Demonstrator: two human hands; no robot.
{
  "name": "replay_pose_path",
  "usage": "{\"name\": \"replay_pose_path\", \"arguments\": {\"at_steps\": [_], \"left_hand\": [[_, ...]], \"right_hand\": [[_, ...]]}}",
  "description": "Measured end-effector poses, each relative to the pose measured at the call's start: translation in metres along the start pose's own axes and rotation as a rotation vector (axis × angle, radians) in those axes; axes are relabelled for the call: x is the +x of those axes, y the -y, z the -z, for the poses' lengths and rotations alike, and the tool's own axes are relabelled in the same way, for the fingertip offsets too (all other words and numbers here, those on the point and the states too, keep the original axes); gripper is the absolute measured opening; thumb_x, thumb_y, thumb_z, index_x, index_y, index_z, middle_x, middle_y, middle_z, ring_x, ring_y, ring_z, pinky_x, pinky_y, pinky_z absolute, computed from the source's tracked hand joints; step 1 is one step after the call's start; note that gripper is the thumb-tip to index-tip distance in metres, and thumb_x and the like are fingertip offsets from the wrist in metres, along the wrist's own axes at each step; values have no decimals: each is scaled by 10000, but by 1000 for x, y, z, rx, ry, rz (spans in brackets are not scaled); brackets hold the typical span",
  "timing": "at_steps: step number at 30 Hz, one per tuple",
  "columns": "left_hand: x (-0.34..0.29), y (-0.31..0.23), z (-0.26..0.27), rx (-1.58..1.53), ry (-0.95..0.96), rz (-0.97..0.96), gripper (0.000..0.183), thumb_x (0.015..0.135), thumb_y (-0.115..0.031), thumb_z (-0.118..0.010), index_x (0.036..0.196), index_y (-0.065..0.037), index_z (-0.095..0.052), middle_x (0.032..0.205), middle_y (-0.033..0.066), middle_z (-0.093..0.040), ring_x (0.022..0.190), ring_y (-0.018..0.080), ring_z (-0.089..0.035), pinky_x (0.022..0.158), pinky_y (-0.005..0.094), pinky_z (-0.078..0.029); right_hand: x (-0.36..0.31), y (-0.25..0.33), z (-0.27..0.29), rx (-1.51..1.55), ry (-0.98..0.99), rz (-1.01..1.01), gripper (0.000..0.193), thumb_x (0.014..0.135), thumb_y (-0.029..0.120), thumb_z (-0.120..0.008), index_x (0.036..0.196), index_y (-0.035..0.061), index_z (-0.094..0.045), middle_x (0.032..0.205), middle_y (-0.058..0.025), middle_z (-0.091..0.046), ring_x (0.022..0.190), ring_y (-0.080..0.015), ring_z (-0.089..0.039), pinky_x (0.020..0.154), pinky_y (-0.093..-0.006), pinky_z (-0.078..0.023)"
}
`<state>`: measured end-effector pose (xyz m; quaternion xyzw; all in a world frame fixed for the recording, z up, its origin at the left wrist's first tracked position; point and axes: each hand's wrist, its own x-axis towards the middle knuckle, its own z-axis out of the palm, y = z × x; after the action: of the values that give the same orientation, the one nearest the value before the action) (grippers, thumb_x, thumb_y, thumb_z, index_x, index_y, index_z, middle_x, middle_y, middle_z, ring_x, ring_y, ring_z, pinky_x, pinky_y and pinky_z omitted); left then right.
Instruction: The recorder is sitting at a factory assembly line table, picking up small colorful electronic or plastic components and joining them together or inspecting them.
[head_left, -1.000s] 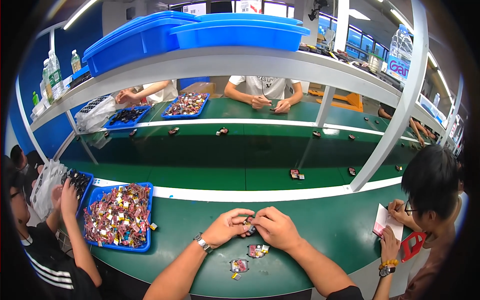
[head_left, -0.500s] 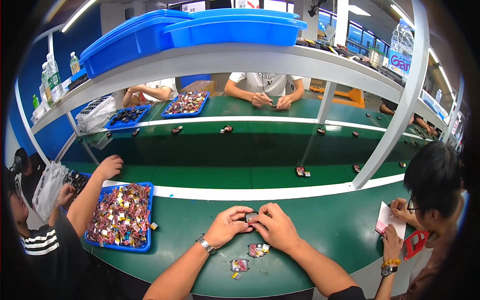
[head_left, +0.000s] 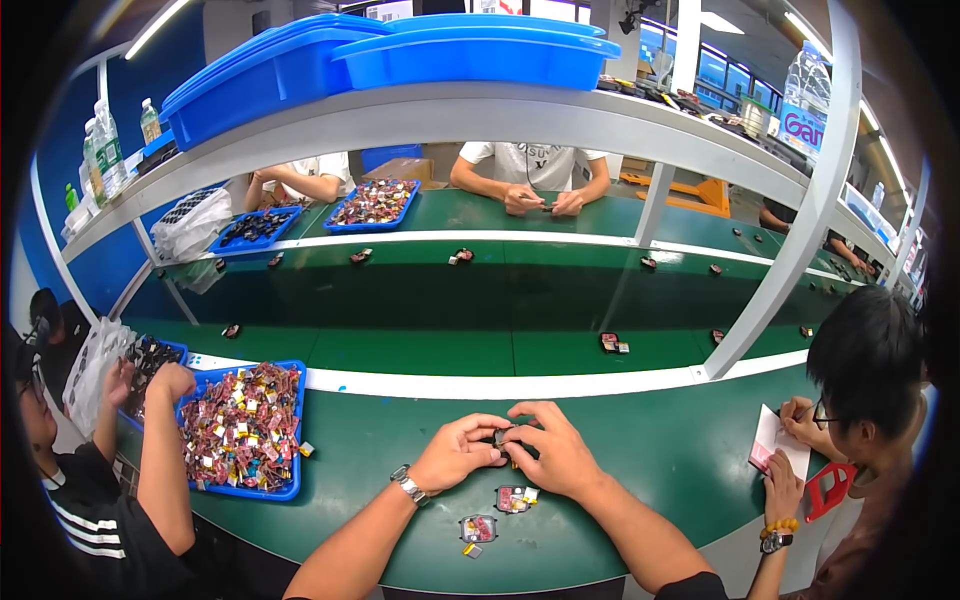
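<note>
black casing (head_left: 500,437), pinched in left grip (head_left: 456,456), right grip (head_left: 556,455) touching its right side, closure unclear

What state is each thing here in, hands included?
Left hand, holding a small dark case
Right hand, fingers at that case
Two bench cases, lying flat, red boards showing
Near parts tray, heaped
Far parts tray, heaped
Shelf trays, stacked
Near bag, crumpled
Big bottle, upright
Notebook, open
</note>
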<state>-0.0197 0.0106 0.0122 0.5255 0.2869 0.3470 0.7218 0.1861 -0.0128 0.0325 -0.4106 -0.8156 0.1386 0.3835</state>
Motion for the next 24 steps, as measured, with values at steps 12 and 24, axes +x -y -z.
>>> {"name": "replay_pose_path", "arguments": {"at_steps": [12, 24], "left_hand": [[0, 0, 0, 14, -11, 53, 329, 977, 40, -476, 1305, 28, -508, 1258, 149, -595, 1121, 202, -626, 955, 331, -565], [1, 4, 1, -53, -40, 18, 296, 994, 0, -488, 1288, 10, -521, 1218, 126, -618, 1117, 192, -630, 954, 345, -571]], "right_hand": [[0, 4, 7, 93, 118, 16, 112, 814, 99, -725, 916, 70, -688, 1243, -91, -573, 1166, -296, -541, 933, -398, -496], [-5, 8, -10, 34, -83, -41, 173, 778, 60, -740, 950, 55, -722, 1158, -92, -626, 1115, -293, -580, 897, -379, -522]]}}
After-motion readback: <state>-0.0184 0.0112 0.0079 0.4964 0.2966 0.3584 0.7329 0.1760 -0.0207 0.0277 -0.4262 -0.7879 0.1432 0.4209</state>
